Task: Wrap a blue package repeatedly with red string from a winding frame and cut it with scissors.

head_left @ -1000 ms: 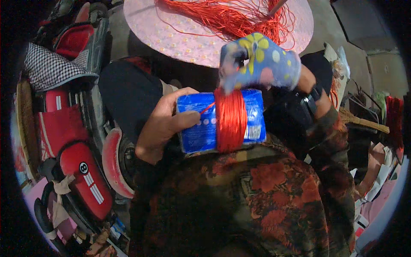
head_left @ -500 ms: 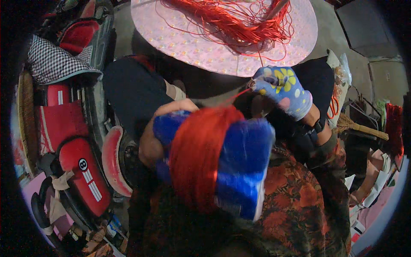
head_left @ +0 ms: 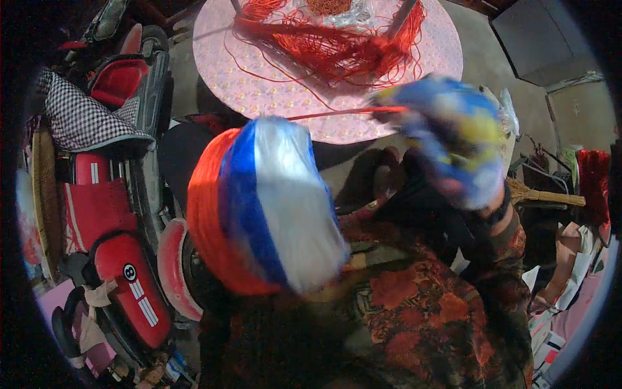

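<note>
A blue and white block [head_left: 291, 201], smeared by motion, is tilted in the air before my body. Red cord [head_left: 210, 220] is wound thickly around its left part. My left hand is hidden behind the block, which it gripped by the left end half a second ago. My right hand [head_left: 453, 139], in a blue glove with yellow flowers, is blurred to the right of the block. A taut red strand [head_left: 337, 113] runs from the block's top to its closed fingertips. Beyond them lies a loose, tangled red cord skein [head_left: 324, 48], looped around upright posts.
The skein rests on a round pink table [head_left: 227, 78]. On the left stand a red ride-on vehicle [head_left: 129, 279] and a checked cloth [head_left: 91, 113]. A straw broom [head_left: 551, 196] and paper scraps [head_left: 560, 266] are at the right.
The block has turned so its white face shows, and it has shifted left and up. My right hand has swung right, drawing the strand out longer. My left hand has gone out of sight.
</note>
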Available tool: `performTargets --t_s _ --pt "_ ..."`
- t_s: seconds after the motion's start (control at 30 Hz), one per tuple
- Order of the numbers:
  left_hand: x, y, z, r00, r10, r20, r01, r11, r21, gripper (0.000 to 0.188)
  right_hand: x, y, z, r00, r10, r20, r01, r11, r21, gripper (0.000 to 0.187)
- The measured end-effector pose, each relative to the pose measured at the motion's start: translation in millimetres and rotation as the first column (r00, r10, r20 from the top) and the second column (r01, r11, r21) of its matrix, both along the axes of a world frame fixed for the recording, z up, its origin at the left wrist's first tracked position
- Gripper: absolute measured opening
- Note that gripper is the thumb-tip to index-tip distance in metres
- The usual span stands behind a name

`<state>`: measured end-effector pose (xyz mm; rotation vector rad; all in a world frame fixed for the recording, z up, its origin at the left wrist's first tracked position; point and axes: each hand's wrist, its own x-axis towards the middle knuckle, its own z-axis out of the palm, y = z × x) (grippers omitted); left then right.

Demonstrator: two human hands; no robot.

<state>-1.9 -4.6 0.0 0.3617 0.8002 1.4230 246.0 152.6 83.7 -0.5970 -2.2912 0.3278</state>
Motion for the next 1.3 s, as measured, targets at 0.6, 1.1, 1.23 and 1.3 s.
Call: performTargets --t_s 0.6,1.1,1.23,1.3 --pt "-14 15 8 0.929 -0.083 0.36 -0.037 0.949 0.313 0.047 60 -16 -90 0.882 0.32 0.347 -0.116 0.86 -0.498 0.013" --pt "23 23 1 0.898 -0.388 -0.207 0.364 0.92 -0.145 0.046 16 20 -98 0.933 0.306 0.19 -0.059 0.649 -0.758 0.021" --pt "29 21 17 0.996 -0.077 -0.035 0.07 0.984 -0.165 0.051 26 -17 -132 0.896 0.381 -0.229 -0.383 0.4 -0.832 0.024" --pt "31 29 17 0.998 0.017 -0.063 -0.026 0.988 -0.154 0.05 26 -35 -130 0.928 0.372 0.015 -0.24 0.627 -0.741 0.022"
